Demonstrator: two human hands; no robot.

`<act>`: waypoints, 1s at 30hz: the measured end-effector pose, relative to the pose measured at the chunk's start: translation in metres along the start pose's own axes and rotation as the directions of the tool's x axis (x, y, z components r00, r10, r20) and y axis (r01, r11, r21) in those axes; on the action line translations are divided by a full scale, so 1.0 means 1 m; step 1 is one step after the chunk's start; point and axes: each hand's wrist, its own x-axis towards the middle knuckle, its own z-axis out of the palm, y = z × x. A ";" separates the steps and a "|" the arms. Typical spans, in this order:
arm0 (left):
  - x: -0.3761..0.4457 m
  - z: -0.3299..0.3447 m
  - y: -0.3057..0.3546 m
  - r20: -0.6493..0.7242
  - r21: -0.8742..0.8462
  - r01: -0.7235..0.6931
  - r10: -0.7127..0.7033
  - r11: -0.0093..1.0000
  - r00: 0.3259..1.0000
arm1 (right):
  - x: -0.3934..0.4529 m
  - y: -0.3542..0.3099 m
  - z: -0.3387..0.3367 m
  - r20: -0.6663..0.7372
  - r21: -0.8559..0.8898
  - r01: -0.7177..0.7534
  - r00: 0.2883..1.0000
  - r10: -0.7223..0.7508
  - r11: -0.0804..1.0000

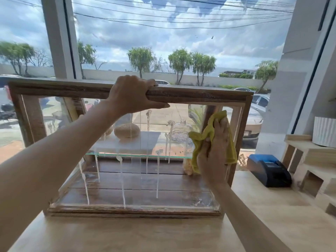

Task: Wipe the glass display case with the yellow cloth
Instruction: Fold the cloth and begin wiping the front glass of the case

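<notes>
A glass display case (54,88) with a dark wooden frame stands on the pale counter in front of me. White foam streaks run down its front glass pane (127,175). My left hand (132,95) grips the top wooden rail near its middle. My right hand (216,148) presses the yellow cloth (205,131) flat against the right part of the front glass, close to the right frame post. Inside, a glass shelf (138,155) carries a round woven object and a clear glass dome.
A blue and black receipt printer (267,170) sits on the counter (127,233) right of the case. Pale wooden stepped shelves (312,160) with a white ribbed pot (324,130) stand at the far right. A large window is behind the case.
</notes>
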 end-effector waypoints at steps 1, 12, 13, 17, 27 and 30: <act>0.000 0.000 0.001 0.000 -0.001 0.005 -0.005 1.000 1.000 | 0.003 0.001 0.001 0.011 -0.042 0.057 0.998 -0.057 0.997; 0.000 0.000 0.000 0.001 0.009 0.010 -0.010 1.000 1.000 | 0.041 0.007 0.002 0.312 -0.155 0.603 0.782 -0.540 0.783; 0.000 0.000 0.000 0.003 0.011 0.006 -0.006 1.000 1.000 | 0.044 0.005 0.001 0.369 -0.143 0.647 0.737 -0.566 0.749; 0.000 -0.001 0.001 0.007 0.015 -0.003 0.003 1.000 1.000 | 0.055 -0.005 -0.001 0.511 -0.094 0.764 0.588 -0.628 0.639; 0.000 0.000 0.001 -0.004 0.008 -0.002 0.002 1.000 1.000 | 0.028 0.011 0.000 0.644 0.015 0.861 0.380 -0.664 0.508; 0.001 0.000 0.001 0.007 0.004 0.012 -0.012 1.000 1.000 | 0.003 0.027 0.001 0.676 0.068 0.860 0.333 -0.658 0.506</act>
